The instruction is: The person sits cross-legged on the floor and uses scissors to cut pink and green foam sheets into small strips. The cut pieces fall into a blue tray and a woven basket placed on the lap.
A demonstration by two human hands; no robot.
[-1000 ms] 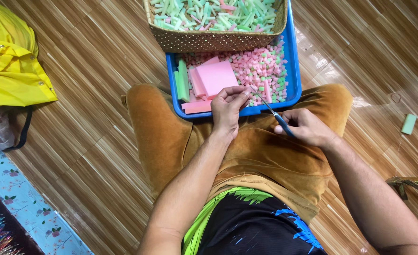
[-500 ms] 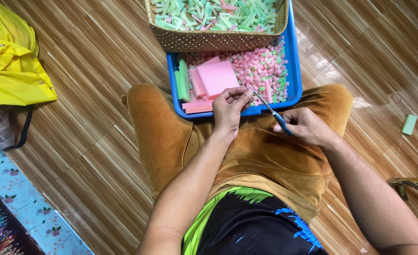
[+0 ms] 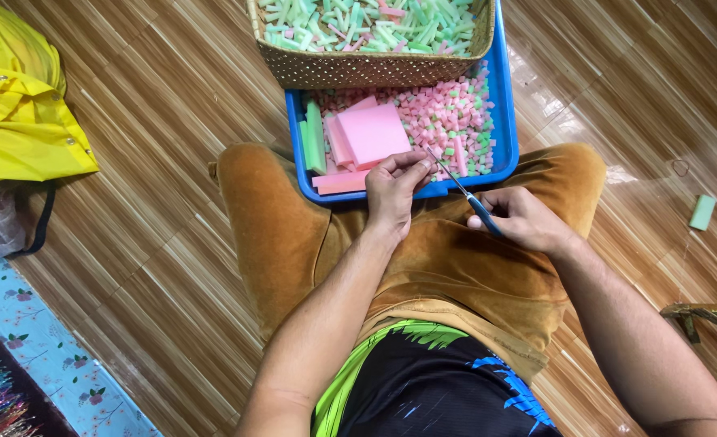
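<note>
diagonally, scissors (image 3: 459, 188) in the closed right hand (image 3: 520, 218), tips up-left toward the left hand's (image 3: 395, 190) pinched pink strip (image 3: 428, 167)

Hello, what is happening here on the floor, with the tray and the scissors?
A person sits on the wooden floor with a blue tray at the knees. The right hand holds blue-handled scissors, blades pointing toward the left hand, which pinches a small piece at the tray's edge. The tray contains pink sheets, green strips and many small pink and green cubes. Behind it stands a woven basket of longer cut pieces.
</note>
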